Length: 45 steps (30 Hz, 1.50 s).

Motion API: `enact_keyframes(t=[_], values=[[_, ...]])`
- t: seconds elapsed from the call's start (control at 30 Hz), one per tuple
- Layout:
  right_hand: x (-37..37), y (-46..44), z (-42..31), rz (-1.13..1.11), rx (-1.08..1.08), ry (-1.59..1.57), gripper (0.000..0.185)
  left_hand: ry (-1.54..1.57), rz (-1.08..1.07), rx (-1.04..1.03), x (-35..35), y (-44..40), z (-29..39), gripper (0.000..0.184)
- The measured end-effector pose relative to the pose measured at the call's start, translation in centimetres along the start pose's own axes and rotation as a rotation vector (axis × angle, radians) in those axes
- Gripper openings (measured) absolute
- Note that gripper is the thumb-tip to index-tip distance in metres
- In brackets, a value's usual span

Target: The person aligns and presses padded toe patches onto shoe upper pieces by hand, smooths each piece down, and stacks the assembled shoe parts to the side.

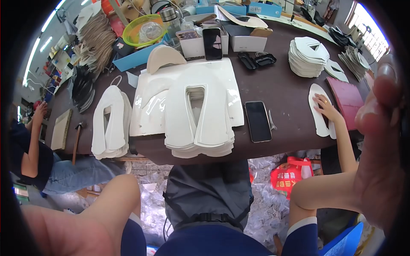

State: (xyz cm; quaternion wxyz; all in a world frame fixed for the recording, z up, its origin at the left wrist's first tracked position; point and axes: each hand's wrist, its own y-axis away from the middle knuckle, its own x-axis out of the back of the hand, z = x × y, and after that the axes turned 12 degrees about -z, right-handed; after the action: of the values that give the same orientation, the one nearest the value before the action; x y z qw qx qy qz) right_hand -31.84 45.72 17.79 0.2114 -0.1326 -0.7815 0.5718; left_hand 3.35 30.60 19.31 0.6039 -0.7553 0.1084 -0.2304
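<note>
Both my hands are raised very close to the camera, at its edges. My left hand (pixel 55 230) shows only as a blurred palm and wrist at the lower left; its fingers are out of sight. At the right edge my right hand (pixel 378 136) is large, with a few bent fingers partly cut off by the dark border. Nothing can be seen in either hand. In front of me on the table, a stack of white U-shaped pieces (pixel 179 115) lies on a glossy white sheet (pixel 147 113). A dark-screened phone (pixel 258 121) lies to its right.
Another white stack (pixel 100 132) stands at left, with a hammer (pixel 77 141) beyond it. At right, a co-worker's hand (pixel 326 109) rests on a white piece (pixel 316 96) beside a pink board (pixel 344 102). White pieces (pixel 308 64) are piled behind. A yellow basket (pixel 143 30) stands at the back.
</note>
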Motion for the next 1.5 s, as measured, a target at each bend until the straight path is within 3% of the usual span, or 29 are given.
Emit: enact_keyframes(t=[1.07,1.2,1.37,1.4,1.43,1.5], values=[[-2.4,-0.2,0.6,-0.077,-0.284,-0.098,0.046,0.037,-0.054,0.131,-0.8,-0.4,-3.3,0.051],[-2.7,0.9,0.8,-0.134,-0.513,-0.081,0.047,0.022,-0.117,0.236,-0.9,0.2,-4.6,0.050],[-3.9,5.5,0.7,-0.302,-1.125,0.084,0.046,-0.069,-0.351,0.475,-2.7,3.9,-10.1,0.052],[-3.3,5.6,0.7,-0.283,-1.167,0.073,0.042,-0.137,-0.402,0.641,-4.0,3.9,-10.5,0.048],[-4.0,10.7,1.7,-0.580,-1.168,0.271,0.038,-0.208,-0.467,0.804,-5.3,3.9,-11.0,0.044],[-3.2,12.6,1.0,-0.641,-1.370,0.280,0.036,-0.237,-0.619,0.973,-7.0,6.2,-13.6,0.034]])
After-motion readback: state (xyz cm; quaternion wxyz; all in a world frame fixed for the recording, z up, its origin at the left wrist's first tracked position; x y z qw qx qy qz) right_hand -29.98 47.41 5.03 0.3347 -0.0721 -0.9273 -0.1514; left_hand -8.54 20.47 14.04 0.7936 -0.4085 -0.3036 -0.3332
